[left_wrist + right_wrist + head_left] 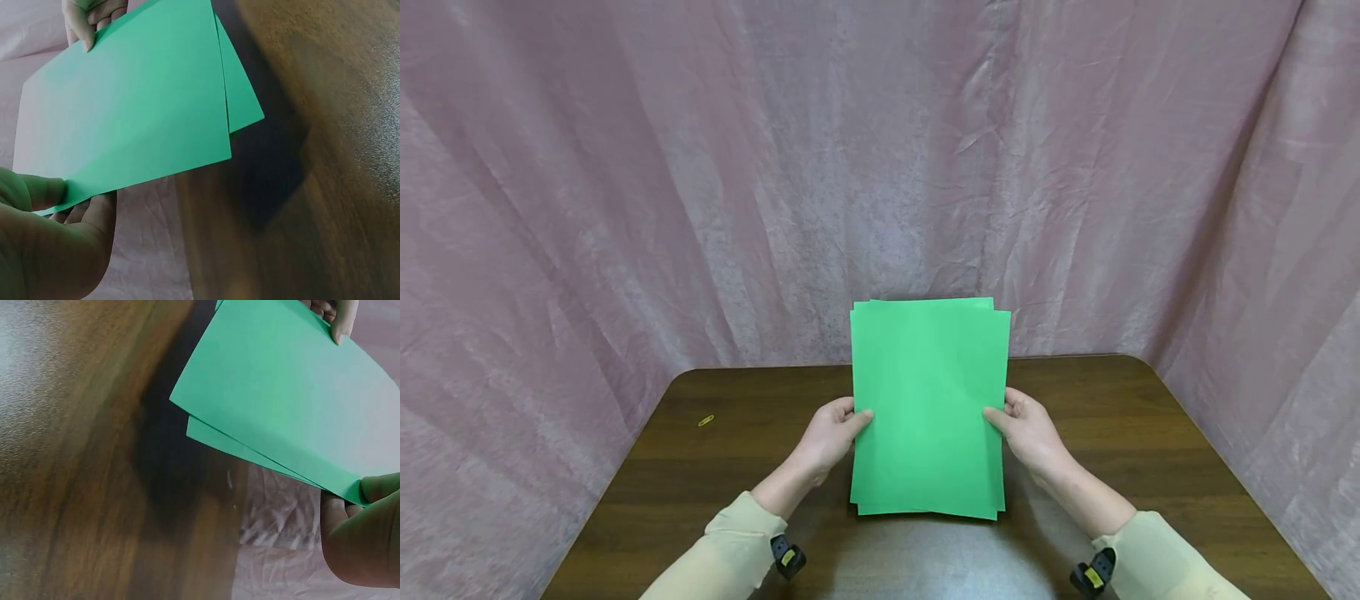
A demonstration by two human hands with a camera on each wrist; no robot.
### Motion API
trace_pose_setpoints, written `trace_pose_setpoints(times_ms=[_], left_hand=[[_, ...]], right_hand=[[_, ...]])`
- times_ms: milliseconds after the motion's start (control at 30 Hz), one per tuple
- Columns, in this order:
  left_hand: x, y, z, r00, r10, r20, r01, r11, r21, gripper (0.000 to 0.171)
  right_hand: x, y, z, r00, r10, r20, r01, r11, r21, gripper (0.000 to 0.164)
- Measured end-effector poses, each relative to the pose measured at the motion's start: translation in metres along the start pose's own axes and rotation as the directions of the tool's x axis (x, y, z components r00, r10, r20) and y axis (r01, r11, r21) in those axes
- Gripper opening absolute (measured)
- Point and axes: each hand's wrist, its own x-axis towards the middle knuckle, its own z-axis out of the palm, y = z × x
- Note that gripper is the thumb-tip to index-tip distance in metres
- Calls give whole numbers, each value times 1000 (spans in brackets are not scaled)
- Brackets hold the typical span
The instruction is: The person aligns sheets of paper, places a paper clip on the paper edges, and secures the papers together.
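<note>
Sheets of green paper point(929, 400) are held upright above the table, one behind another, their edges not lined up. My left hand point(832, 435) pinches the left edge, thumb on the front face and fingers behind. On the opposite edge my right hand point(1033, 433) grips in the same way. The left wrist view shows a rear sheet point(240, 84) jutting out past the front one at a lower corner. In the right wrist view, another slanted corner of the rear sheet point(215, 440) shows below the front sheet. How many sheets there are, I cannot tell.
A yellow paper clip point(706, 421) lies on the dark brown wooden table point(700, 508), left of the paper. Behind and beside the table hang pinkish curtains point(880, 167). The paper casts a shadow on the tabletop.
</note>
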Motion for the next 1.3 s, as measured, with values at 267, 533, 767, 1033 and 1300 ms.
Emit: trace_pose_setpoints(times_ms=[267,533,767,1033,1300], left_hand=[[3,6,3,998,20,-63,-17,999,35,27],[3,9,4,993,72,-98,-71,997,14,34],[6,8,5,985,98,-142,-100,995,-11,30],[8,8,7,974,136,-184,-142,990,-20,31],[10,10,7,965,164,-203,-172,985,-24,31]], right_hand=[[3,-7,0,999,-22,-42,21,999,-45,39],[6,-10,2,997,-62,-51,61,998,-22,39],[9,-10,5,993,-85,-78,82,996,-47,37],[11,-12,7,987,-119,-104,115,992,-49,35],[13,-15,8,981,-144,-131,135,988,-74,31]])
